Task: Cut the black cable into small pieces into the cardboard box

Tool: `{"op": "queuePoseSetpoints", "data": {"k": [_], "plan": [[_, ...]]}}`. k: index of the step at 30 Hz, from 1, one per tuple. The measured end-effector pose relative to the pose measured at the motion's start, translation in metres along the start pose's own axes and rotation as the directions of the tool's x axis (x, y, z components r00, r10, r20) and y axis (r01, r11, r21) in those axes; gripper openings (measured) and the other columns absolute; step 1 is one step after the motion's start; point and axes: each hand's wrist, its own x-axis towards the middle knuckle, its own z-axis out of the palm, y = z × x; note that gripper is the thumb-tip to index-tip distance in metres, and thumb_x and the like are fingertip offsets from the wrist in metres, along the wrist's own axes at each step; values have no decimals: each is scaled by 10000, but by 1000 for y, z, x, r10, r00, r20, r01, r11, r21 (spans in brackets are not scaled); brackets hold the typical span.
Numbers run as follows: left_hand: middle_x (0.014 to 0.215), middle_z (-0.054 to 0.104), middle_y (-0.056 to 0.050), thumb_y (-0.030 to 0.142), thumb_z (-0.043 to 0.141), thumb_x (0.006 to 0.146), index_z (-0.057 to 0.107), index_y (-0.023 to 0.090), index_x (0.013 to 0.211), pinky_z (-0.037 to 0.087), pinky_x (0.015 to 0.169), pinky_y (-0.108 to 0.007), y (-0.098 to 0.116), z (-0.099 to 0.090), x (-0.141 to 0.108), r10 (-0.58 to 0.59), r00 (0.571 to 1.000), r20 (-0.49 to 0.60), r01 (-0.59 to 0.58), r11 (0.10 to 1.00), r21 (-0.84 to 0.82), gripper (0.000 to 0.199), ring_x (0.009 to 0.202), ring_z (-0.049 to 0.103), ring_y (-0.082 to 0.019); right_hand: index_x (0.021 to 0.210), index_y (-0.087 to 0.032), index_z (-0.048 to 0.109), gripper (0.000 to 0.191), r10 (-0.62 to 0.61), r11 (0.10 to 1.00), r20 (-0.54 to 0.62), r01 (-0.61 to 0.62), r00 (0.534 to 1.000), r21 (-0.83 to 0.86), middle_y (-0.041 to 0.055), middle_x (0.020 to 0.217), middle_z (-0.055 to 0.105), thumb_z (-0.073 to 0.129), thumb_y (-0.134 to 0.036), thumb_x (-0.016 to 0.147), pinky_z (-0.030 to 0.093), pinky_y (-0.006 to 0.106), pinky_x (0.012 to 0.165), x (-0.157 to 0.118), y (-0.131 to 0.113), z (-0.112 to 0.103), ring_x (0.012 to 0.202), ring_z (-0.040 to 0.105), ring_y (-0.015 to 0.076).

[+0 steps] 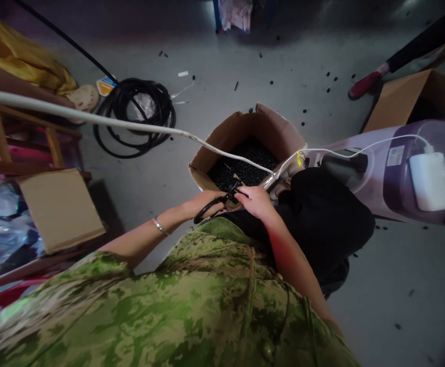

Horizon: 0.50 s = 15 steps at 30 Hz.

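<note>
My left hand [210, 200] is closed around a pair of black-handled scissors [204, 211]; the handle loop sticks out below the fingers and the dark front end points toward my right hand. My right hand [256, 201] is closed too, pinching a small black piece [239, 189] close to the scissors. Its exact kind is too small to make out. Both hands are just over the near edge of an open cardboard box [230, 127], above my lap. Many small black pieces [251, 155] fill the bottom of the box.
A white cable [138, 123] crosses above the box to a pale purple appliance [378, 168] with a white adapter [431, 181] on it. Coiled black hose [130, 120] lies on the floor at left. Another cardboard box [401, 97] and another person's shoe [365, 84] are at right.
</note>
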Motion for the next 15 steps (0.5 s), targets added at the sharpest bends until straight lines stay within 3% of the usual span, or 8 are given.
{"op": "queuePoseSetpoints", "data": {"k": [11,15], "plan": [[812,711,-47,232,543,800,653,174,850,457,687,-231,-4,2,2,-40,999,6,39,998,58,134,725,613,-186,921,-237,753,270,-49,998,80,53,996,-44,34,874,744,503,-336,945,336,244,617,0,-6,0,781,627,170],[818,713,-53,260,486,861,635,175,854,469,691,-239,-8,4,1,12,1000,15,-14,991,130,172,737,632,-184,903,-231,752,281,-38,996,96,46,995,-78,38,882,743,498,-342,948,323,246,614,0,-7,-1,781,624,169]]}}
